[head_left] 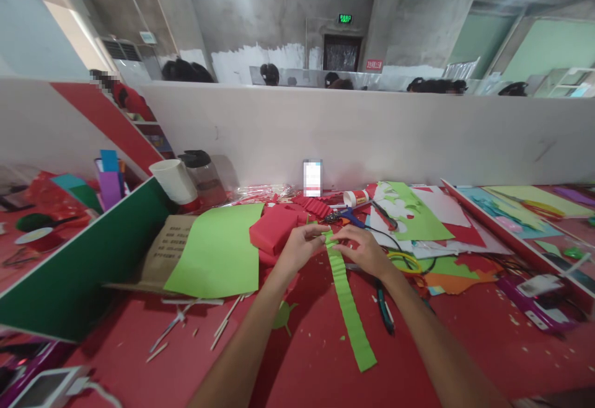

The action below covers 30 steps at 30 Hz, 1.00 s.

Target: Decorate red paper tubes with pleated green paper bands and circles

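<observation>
My left hand (301,245) and my right hand (361,248) meet over the red table (316,358), both pinching the far end of a long green paper strip (349,309) creased in narrow accordion folds. The strip runs from my fingers toward me and lies flat on the table. A folded red paper piece (273,229) sits just left of my left hand. A blue-handled tool (349,216) lies just beyond my fingers.
A large light-green sheet (218,250) lies at left on brown cardboard (162,252). A white cup (174,181) and a dark-lidded jar (204,175) stand by the white partition (372,135). A glue stick (357,198), cut coloured papers (418,216), a pen (385,309) and wooden sticks (223,324) lie around.
</observation>
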Motion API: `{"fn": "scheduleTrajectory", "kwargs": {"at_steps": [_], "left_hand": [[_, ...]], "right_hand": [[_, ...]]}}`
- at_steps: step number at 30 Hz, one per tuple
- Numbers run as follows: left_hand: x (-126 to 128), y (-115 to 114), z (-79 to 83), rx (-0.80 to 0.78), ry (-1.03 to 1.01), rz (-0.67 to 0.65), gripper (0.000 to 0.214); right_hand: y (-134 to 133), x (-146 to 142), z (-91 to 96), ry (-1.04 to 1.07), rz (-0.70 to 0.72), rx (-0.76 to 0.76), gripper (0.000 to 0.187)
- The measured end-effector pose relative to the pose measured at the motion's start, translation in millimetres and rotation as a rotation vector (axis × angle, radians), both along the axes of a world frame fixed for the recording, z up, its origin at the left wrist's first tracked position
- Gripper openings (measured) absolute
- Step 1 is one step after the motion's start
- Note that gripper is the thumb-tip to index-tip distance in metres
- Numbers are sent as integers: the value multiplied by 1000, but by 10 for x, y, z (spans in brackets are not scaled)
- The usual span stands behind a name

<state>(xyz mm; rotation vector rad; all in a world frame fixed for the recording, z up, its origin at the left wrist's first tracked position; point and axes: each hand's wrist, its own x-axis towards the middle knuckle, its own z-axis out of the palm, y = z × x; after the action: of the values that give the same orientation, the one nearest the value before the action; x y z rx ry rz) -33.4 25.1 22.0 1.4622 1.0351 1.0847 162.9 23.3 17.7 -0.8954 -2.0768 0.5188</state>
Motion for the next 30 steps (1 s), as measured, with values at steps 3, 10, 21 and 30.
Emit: {"fn": "scheduleTrajectory", "kwargs": {"at_steps": [3,10,21,30], "left_hand": [[13,11,-6,-7,-6,3,26],[36,2,-12,65,7,10,31],[66,-32,2,117,-29,31,29],[80,-50,-3,227,-32,-64,37]], "right_hand": [[13,12,-24,12,-3,35,16],[28,26,-43,32,-30,44,15],[20,2,-19,103,-60,44,7],[19,19,2,152,-94,-2,6]]}}
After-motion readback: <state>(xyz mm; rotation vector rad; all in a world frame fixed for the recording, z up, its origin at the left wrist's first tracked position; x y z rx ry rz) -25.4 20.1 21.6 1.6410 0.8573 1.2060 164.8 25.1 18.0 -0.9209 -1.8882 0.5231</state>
